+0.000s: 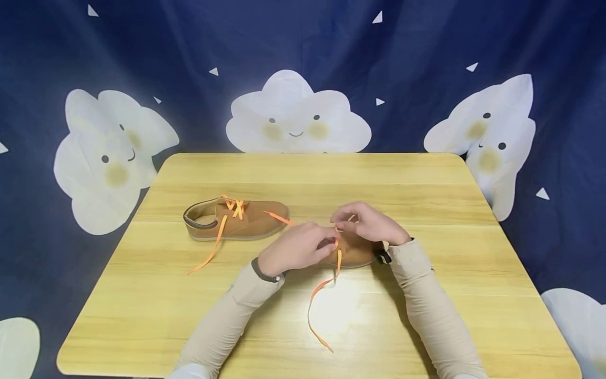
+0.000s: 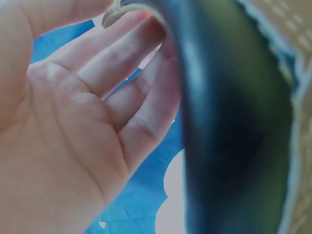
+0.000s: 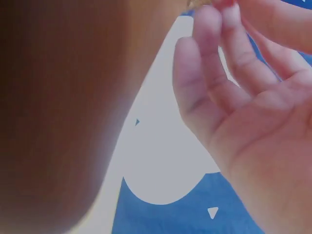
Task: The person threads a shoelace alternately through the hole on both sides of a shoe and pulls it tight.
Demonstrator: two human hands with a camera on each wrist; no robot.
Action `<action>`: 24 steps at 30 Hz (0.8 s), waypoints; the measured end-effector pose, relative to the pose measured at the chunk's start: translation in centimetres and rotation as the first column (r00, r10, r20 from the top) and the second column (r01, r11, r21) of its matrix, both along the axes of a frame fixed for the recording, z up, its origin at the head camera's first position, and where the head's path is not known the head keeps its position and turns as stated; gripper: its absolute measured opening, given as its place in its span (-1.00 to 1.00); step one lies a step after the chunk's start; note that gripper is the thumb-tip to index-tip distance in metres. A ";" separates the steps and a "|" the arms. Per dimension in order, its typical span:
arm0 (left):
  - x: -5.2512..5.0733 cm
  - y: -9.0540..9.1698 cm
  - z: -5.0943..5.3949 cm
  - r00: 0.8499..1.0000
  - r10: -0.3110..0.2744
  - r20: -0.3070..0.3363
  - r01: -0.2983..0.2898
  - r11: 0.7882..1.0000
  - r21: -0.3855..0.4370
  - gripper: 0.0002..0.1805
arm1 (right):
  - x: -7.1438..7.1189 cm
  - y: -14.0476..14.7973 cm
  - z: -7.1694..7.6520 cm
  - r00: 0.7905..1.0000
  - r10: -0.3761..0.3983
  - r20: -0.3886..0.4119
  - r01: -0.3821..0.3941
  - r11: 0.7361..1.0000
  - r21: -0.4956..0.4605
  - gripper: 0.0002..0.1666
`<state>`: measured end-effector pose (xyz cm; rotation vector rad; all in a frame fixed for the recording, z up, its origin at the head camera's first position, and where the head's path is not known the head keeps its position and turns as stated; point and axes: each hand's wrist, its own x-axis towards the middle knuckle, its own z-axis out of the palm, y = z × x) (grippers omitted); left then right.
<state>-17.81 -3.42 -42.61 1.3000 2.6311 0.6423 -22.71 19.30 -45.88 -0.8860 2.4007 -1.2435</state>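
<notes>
A brown shoe (image 1: 357,251) lies under both hands, toward the middle of the table, partly hidden by them. In the head view, my left hand (image 1: 303,246) is at the shoe's opening, its thumb and index finger pinching the orange shoelace (image 1: 336,241) near the eyelets. Beside the tongue (image 2: 113,18), the left fingers reach past the dark collar lining (image 2: 229,117). My right hand (image 1: 371,223) comes over the shoe from the other side, fingertips together on the lace; the exact contact is small and partly hidden. One lace end (image 1: 312,300) trails down onto the table.
A second brown shoe (image 1: 251,223) with crossed orange laces stands to the left, its loose lace end (image 1: 208,258) lying on the wooden table (image 1: 156,316). Another orange lace end (image 1: 279,217) lies across its toe. Behind hangs a dark blue curtain (image 1: 303,42) with clouds.
</notes>
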 end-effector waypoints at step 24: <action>-0.7 -0.8 0.4 0.977 -0.077 0.199 0.071 0.997 0.040 -0.70 | 0.2 -0.3 -0.3 0.992 0.096 -0.087 -0.093 0.995 0.042 -0.72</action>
